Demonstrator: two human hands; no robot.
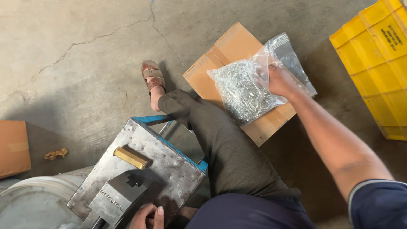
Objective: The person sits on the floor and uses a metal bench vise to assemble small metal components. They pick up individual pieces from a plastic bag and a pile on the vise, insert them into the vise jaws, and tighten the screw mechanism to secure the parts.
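My right hand [280,79] reaches into the mouth of a clear plastic bag [248,85] full of small shiny metal pieces. The bag lies on a brown cardboard box [231,48] on the concrete floor. The fingers are hidden inside the bag, so their grip cannot be made out. My left hand [148,216] rests at the bottom edge of the view, fingers curled against the near end of a grey metal block [118,197] with a cross-shaped slot. That block sits on a worn steel plate [169,169], beside a small brass-coloured bar [130,157].
A yellow plastic crate [377,63] stands at the right. Another brown cardboard piece [12,146] lies at the left edge. A grey drum top [34,203] is at the lower left. My leg [220,144] and sandalled foot [152,76] stretch across the middle.
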